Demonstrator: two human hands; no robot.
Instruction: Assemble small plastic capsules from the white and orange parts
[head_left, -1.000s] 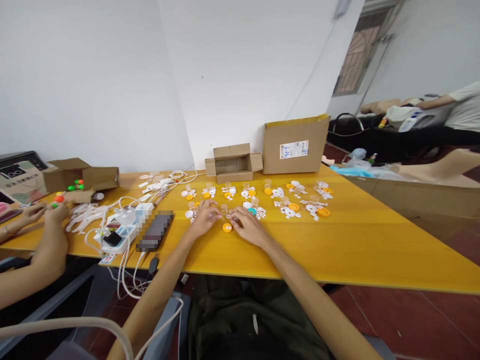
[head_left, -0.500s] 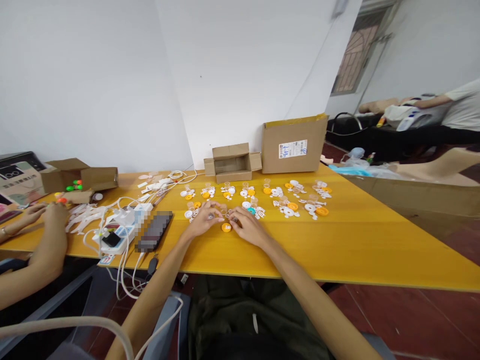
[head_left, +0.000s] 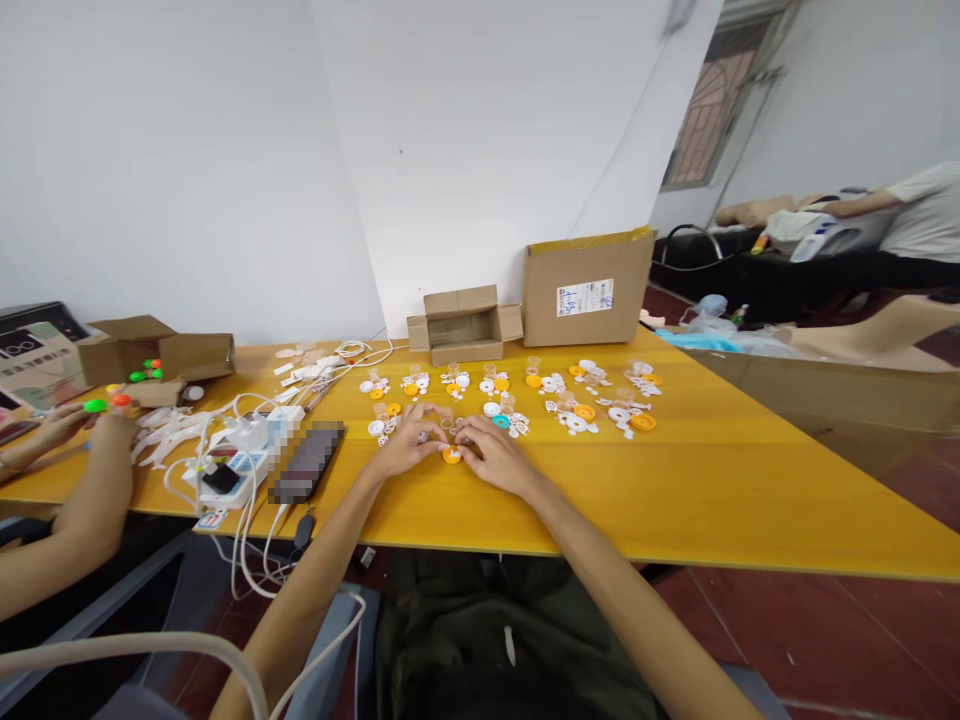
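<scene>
1. Here's the orange disc (head_left: 451, 455) on the surface (head_left: 675, 490), set back from the near edge, between the left hand (head_left: 405, 443) and the right hand (head_left: 495, 455). A small white piece shows on its top.
2. Left fingers: narrow, thumb and forefinger tips at the disc's rim or just beside it. Whether they pinch anything, I can't tell.
3. Right fingers: curled, also narrow, tips down by the opposite side. What they hold, if anything, is hidden.
4. Good handling here means one hand bracing the rim lightly while the other does the fine work. Even pressure from both sides should stop the disc skating or tipping.
5. Small part, so fingertips only: low, square, and gentle. A slanted push could flick the white piece off or leave it crooked.
6. Mind the knuckles! A clear cup (head_left: 447, 420) stands just beyond the disc, and the teal disc (head_left: 501, 422) sits with white parts (head_left: 517, 424) past the right hand. Low, small wrist movements look safest.
7. The phone (head_left: 309, 462) lies well left, clear of both hands.
</scene>
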